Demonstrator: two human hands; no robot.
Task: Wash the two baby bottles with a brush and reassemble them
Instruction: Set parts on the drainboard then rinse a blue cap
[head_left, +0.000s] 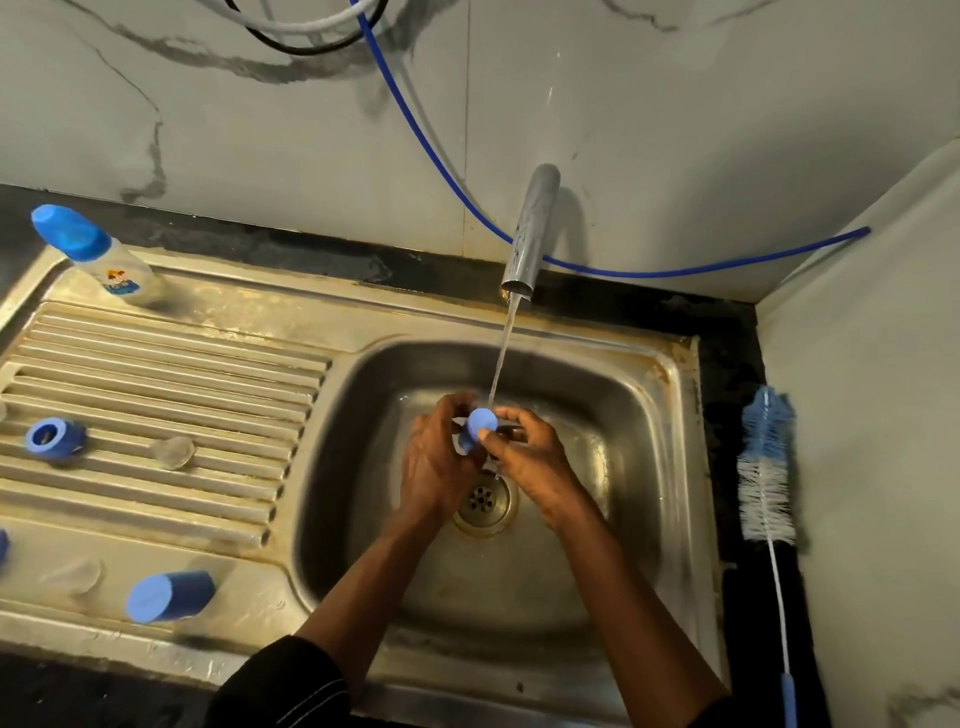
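Note:
Both hands are over the sink basin (597, 519) under the running tap (530, 234). My left hand (434, 467) and my right hand (524, 457) together hold a small blue bottle part (480, 422) in the water stream. One assembled baby bottle (98, 254) with a blue cap stands at the back left of the drainboard. On the drainboard lie a blue screw ring (52, 439), a clear teat (174, 451), a blue cap (169, 596) on its side and a second clear piece (75, 574). The bottle brush (766, 467) lies on the right counter.
A blue hose (675, 270) runs along the back wall behind the tap. The ridged drainboard (156, 374) fills the left half. A wall closes in on the right. Another blue item (2, 545) is cut off by the left edge.

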